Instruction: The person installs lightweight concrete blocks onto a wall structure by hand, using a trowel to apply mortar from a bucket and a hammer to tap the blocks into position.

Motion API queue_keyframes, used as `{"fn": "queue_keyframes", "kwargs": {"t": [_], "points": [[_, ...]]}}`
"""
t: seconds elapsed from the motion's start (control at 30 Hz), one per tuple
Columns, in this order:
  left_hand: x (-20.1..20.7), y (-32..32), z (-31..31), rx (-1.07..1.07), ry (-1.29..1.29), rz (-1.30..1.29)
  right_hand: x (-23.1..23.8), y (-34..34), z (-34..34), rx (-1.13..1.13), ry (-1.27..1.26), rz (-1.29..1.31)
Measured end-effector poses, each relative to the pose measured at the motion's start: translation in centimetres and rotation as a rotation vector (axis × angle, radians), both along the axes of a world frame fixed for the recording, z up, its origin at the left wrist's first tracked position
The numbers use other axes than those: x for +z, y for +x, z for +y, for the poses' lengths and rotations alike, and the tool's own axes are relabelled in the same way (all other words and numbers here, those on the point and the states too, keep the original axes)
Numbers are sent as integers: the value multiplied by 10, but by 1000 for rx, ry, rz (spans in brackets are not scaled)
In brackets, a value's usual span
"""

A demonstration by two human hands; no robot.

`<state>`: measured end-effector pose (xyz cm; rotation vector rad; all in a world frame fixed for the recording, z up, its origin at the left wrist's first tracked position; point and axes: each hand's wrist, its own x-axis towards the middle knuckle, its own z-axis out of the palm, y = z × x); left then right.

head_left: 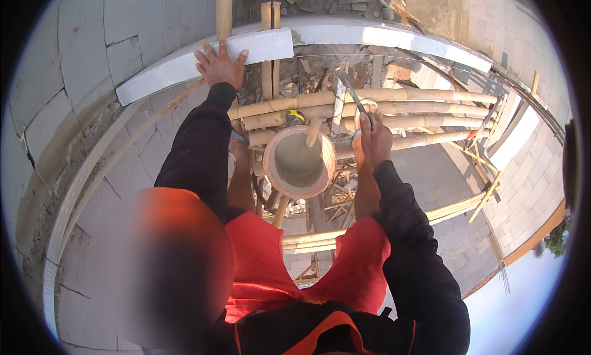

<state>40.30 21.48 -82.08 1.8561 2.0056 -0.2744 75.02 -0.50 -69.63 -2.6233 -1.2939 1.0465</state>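
My left hand (220, 64) lies with fingers spread on the top of a pale grey-white block (268, 45) set along the top of the wall. My right hand (375, 139) is closed round the dark handle of a slim, long tool (351, 89). Its far end points up and left, past the bamboo poles; its exact kind is hard to make out. Between my legs stands a round bucket (278, 184) of wet grey mortar (297, 161), with a wooden handle (313, 132) sticking out of it.
Bamboo poles (431, 108) form a platform around the bucket, and a yellow-and-black tape measure (297, 115) lies on them. A further white block row (394, 38) curves right, with a thin string before it. Upright bamboo (223, 10) stands behind the left hand. A blurred orange-and-dark shape (184, 262) covers the lower left.
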Motion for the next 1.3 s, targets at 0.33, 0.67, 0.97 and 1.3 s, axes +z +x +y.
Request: {"fn": "queue_keyframes", "kwargs": {"t": [0.33,0.67,0.97,1.3], "points": [[-2,1,5,28,-56,20,-18,-20,12,218,227,-94],[0,2,3,33,-48,3,-1,-51,67,155,82,135],[4,4,2,41,-54,-18,-65,-87,105,443,248,151],[9,6,4,45,-83,-25,-69,-88,108,453,255,121]]}}
